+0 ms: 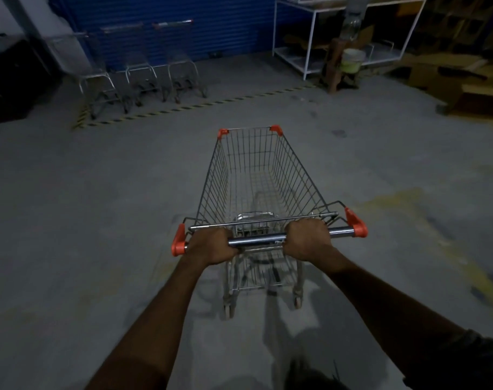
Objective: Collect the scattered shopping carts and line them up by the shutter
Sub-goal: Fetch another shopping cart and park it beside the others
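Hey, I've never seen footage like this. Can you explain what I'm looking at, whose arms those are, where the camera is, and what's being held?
There is no machine here. This is one picture from a wide-angle camera worn on a person's head, looking forward and down, so the two arms reaching in from the bottom are the wearer's own. The left hand and the right hand both grip the handle bar of an empty wire shopping cart with orange corner guards. It stands on a grey concrete floor. Ahead to the left, three more carts are parked side by side in front of a blue shutter, near a striped line of floor tape. To the right are a white shelf frame and cardboard boxes.
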